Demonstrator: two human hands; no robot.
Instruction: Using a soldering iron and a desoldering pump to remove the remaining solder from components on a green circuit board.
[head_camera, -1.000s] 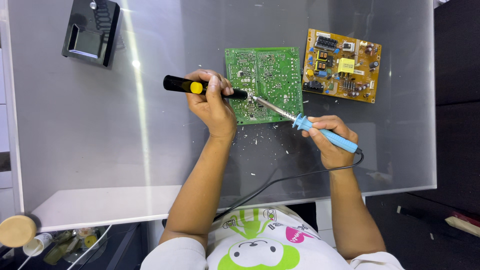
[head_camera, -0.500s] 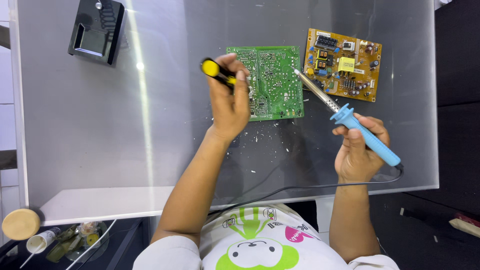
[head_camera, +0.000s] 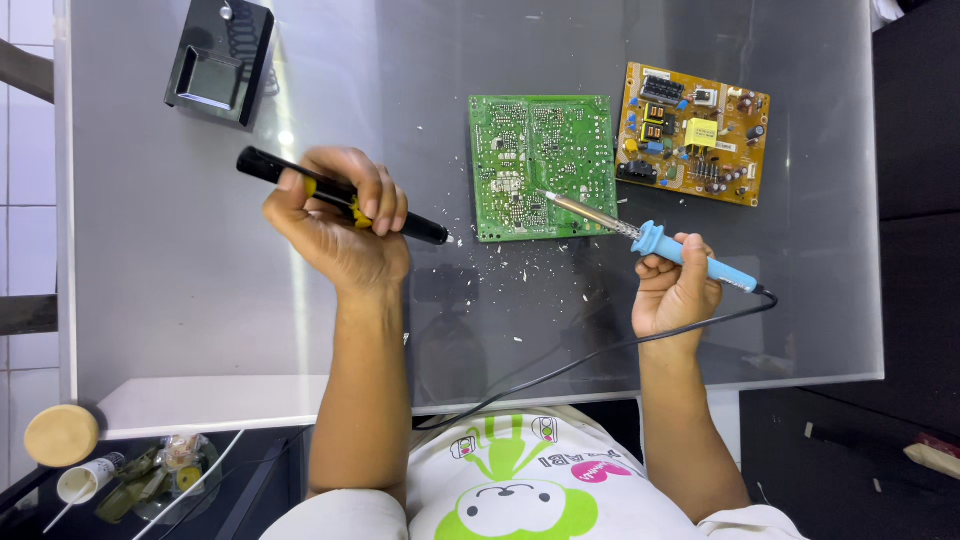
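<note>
- Green circuit board (head_camera: 541, 165) lies solder side up on the grey glass table (head_camera: 180, 330), right of centre, just beside a yellow component-side board (head_camera: 693, 133).
- Right hand (head_camera: 676, 290) is closed round the blue handle of a soldering iron (head_camera: 650, 240); the metal tip rests on the green board's lower right area.
- Left hand (head_camera: 335, 215) is wrapped tight on a black-and-yellow desoldering pump (head_camera: 340, 197), held lifted to the left of the board, nozzle pointing at it but apart from it.
- Pale solder flecks (head_camera: 520, 268) are scattered on the glass below the board's front edge.
- Iron's black cord (head_camera: 590, 355) runs from the handle back toward the person's body.
- Black iron stand (head_camera: 220, 60) sits at the far left corner, well apart from both hands.
- My read on doing this well: keep the tip steady on one joint until it flows, bring the pump nozzle close and square to the pad, fire at once, lift the iron off promptly so the pad doesn't lift.
- The board isn't clamped; press lightly or it may slide.
</note>
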